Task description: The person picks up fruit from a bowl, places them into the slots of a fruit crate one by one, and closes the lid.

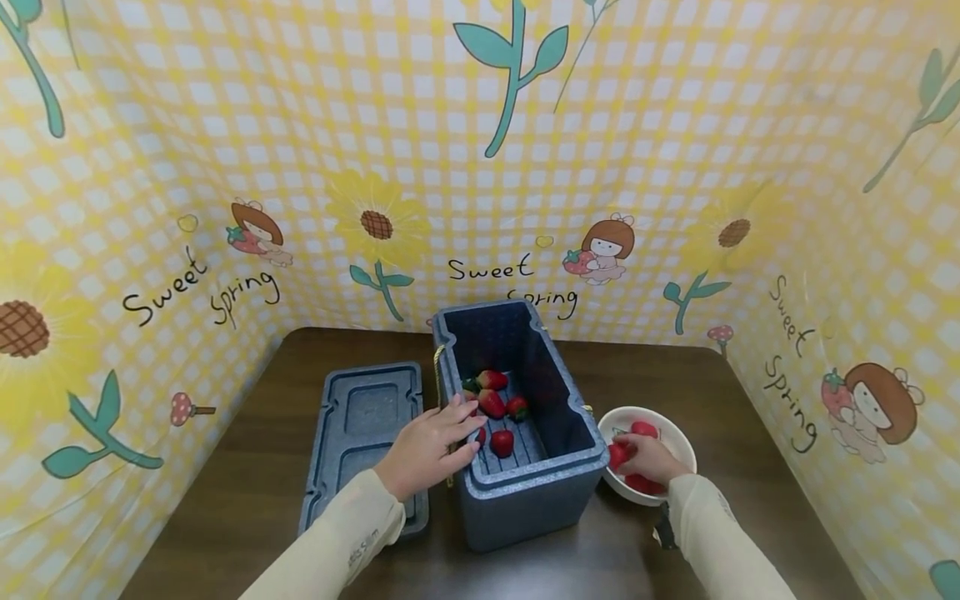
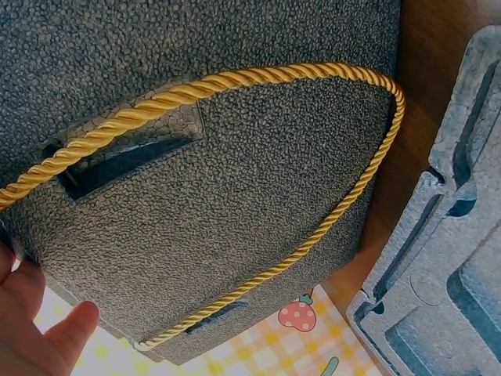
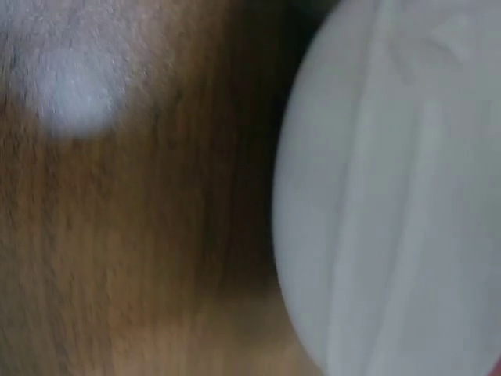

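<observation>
A dark grey foam box [image 1: 525, 500] stands on the table with several strawberries [image 1: 502, 443] on its ribbed floor. My left hand [image 1: 431, 446] rests on the box's left rim, its fingers extended over the edge. In the left wrist view, part of that hand [image 2: 39, 321] shows beside the box's outer wall [image 2: 258, 180]. My right hand [image 1: 652, 460] reaches into a white bowl [image 1: 686, 446] right of the box and pinches a strawberry [image 1: 618, 455] near the bowl's left side. More red strawberries [image 1: 645, 428] lie around the fingers. The right wrist view shows only the blurred bowl [image 3: 391, 204] and table.
The box's grey lid [image 1: 371, 412] lies flat on the brown wooden table [image 1: 240, 483], left of the box. A twisted gold cord [image 2: 274, 74] hangs along the box's side. Yellow checked cloth [image 1: 480, 192] walls surround the table at the back and both sides.
</observation>
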`<move>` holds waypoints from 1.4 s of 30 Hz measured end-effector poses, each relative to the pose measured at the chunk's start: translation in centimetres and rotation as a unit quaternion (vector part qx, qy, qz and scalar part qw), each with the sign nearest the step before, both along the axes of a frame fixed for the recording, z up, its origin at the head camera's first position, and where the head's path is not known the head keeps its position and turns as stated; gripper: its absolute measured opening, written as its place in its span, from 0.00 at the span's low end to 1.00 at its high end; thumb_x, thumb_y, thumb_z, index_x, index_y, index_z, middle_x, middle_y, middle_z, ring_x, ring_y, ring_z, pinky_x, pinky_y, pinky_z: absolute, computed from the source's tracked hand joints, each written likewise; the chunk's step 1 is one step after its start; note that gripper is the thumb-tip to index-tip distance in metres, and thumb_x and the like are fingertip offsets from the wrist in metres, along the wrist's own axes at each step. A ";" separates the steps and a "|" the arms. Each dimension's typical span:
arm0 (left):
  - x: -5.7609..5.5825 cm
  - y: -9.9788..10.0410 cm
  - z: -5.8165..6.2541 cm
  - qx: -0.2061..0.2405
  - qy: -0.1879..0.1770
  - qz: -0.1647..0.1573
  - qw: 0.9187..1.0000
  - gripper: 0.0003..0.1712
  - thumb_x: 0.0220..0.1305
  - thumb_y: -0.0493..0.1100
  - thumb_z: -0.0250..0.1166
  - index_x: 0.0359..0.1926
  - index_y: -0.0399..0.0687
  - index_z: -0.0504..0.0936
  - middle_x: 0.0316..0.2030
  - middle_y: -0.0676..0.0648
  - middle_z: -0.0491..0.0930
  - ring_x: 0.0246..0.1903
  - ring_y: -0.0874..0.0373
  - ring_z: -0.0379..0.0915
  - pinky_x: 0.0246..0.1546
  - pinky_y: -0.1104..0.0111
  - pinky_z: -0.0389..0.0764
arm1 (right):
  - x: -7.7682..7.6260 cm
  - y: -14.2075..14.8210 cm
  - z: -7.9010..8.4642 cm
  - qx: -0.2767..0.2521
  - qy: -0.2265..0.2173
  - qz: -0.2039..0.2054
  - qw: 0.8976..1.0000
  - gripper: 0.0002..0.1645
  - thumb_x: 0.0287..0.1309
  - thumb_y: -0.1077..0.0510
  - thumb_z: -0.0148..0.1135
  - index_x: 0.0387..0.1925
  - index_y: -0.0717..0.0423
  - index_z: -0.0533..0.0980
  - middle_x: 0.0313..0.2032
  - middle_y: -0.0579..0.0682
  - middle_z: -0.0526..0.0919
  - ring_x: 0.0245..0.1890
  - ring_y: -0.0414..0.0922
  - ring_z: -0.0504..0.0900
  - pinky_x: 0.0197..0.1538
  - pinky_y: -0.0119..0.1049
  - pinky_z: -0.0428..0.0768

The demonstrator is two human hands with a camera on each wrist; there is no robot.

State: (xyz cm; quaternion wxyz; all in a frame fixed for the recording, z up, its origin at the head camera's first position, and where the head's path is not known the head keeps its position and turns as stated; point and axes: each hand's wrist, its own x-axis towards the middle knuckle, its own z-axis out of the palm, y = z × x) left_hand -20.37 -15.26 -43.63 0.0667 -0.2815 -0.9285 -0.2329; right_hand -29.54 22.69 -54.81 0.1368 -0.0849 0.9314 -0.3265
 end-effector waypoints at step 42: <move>-0.1 0.2 -0.8 0.022 0.043 0.009 0.999 0.24 0.66 0.50 0.58 0.59 0.46 0.79 0.62 0.44 0.71 0.65 0.50 0.63 0.63 0.46 0.61 | -2.2 -0.1 7.0 -0.040 0.010 0.023 0.999 0.30 0.50 0.61 0.66 0.56 0.65 0.73 0.44 0.62 0.79 0.42 0.55 0.77 0.48 0.51 0.79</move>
